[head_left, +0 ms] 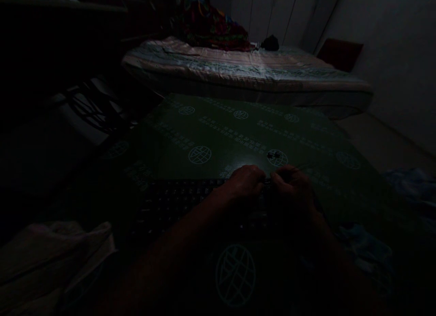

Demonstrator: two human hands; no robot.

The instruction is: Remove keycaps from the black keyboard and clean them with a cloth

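you are curling your left hand (250, 180) and right hand (292, 182) over the keyboard's (175, 200) far right on the green desk (170, 161), any grip indiscernible; small dark pieces (273, 155) are lying beyond, work seemingly unfinished.

Keyboard (177, 199) is blk w/ pale marks, tabletop (166, 155) grn w/ pale globe prints

1 dark keyboard (173, 200) lies flat, pale-marked keys up, on the green tabletop (170, 159).

Gloom around a striped mattress (245, 73), tall panels (272, 14) behind, grey wall (391, 66) at right
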